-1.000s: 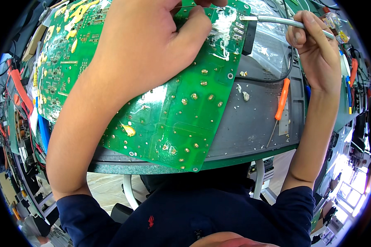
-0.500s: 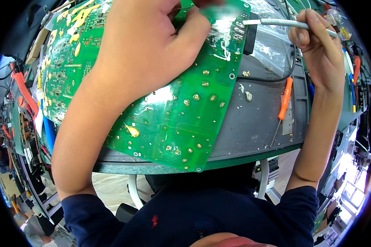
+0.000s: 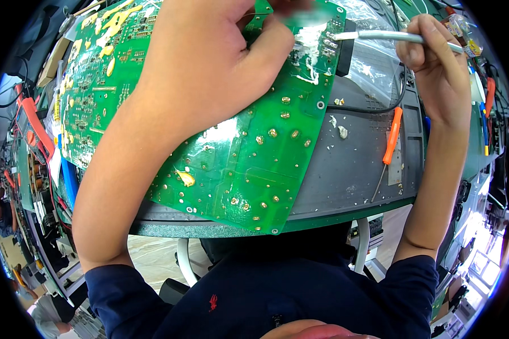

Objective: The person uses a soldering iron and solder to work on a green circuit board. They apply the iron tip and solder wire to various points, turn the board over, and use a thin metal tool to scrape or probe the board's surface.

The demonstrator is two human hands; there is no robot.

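A large green circuit board (image 3: 237,164) lies solder side up, with yellow glue patches at its far left and white residue (image 3: 308,53) near its far right edge. Over its middle reaches my left hand (image 3: 226,56), with fingers curled in toward the thumb. A short thin wire-like line shows at those fingers; whatever they hold is blurred and partly hidden. My right hand (image 3: 438,65) grips a slim silver tool with a white tip (image 3: 384,37), much like a small brush. Its tip meets the row of solder joints at the board's right edge, beside a black part (image 3: 346,48).
Right of the board, an orange-handled screwdriver (image 3: 392,135) lies on the grey mat (image 3: 345,169) among white crumbs. A black cable (image 3: 367,109) and clear plastic bag (image 3: 373,62) lie beyond it. Red-handled tools (image 3: 34,127) sit at the far left.
The board appears slightly farther right in the picture. The silver tool's tip has dropped a little, onto the solder joints. Both hands keep their grips.
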